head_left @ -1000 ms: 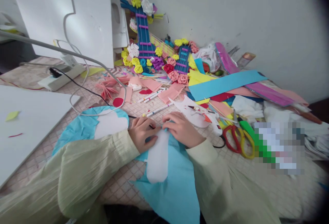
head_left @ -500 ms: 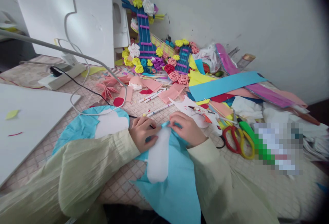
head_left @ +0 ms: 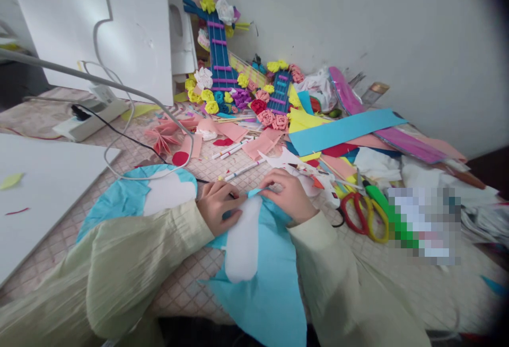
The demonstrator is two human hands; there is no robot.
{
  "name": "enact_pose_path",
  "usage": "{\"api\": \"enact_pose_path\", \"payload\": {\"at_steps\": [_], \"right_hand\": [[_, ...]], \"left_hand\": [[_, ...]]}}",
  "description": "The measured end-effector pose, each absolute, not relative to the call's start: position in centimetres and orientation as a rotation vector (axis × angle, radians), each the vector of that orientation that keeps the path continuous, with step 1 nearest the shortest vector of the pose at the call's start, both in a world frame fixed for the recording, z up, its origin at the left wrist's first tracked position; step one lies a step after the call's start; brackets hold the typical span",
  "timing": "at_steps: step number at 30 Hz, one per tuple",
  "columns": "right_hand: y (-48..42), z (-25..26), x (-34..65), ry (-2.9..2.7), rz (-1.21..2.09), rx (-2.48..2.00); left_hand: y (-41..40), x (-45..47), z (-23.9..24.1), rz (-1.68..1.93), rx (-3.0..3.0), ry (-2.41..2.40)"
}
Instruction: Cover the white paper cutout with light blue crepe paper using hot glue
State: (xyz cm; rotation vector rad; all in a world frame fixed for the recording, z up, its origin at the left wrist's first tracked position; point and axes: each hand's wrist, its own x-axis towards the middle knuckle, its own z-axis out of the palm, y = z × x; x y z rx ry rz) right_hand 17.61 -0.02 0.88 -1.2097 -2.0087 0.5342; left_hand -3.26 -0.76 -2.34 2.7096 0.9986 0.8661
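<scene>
A long white cut-out with a rounded end [head_left: 242,251] lies on a sheet of blue crepe paper [head_left: 276,278] in front of me. My left hand [head_left: 218,206] is closed at the top left of the cut-out, thumb and index finger on the folded blue paper there. My right hand [head_left: 290,196] pinches the blue paper's edge at the top of the cut-out, fingertips close to the left ones. Left of my left hand lies a rounded white piece [head_left: 169,193], its border covered with wrinkled blue paper. My fingers hide part of the fold.
Red-and-yellow scissors [head_left: 363,214] and a white glue gun [head_left: 328,188] lie to the right. Behind are paper scraps [head_left: 262,142], markers [head_left: 244,169] and flower-trimmed blue guitar shapes [head_left: 218,52]. A grey cable [head_left: 151,97] arches over the left side, near a power strip [head_left: 87,121].
The right fingertips have shifted slightly along the folded blue edge, still pinching it. The left hand keeps its place on the paper. The whole view has shifted a little.
</scene>
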Motion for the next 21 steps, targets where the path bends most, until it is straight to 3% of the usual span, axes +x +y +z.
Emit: {"api": "enact_pose_path", "payload": {"at_steps": [8, 21], "right_hand": [[-0.2, 1.4, 19.2, -1.977, 0.916, -1.421], [-0.4, 3.5, 19.1, -1.892, 1.224, -1.342]], "left_hand": [[-0.1, -3.3, -3.0, 0.972, 2.461, 0.983], [1.1, -3.9, -1.1, 0.68, 2.098, 0.854]]}}
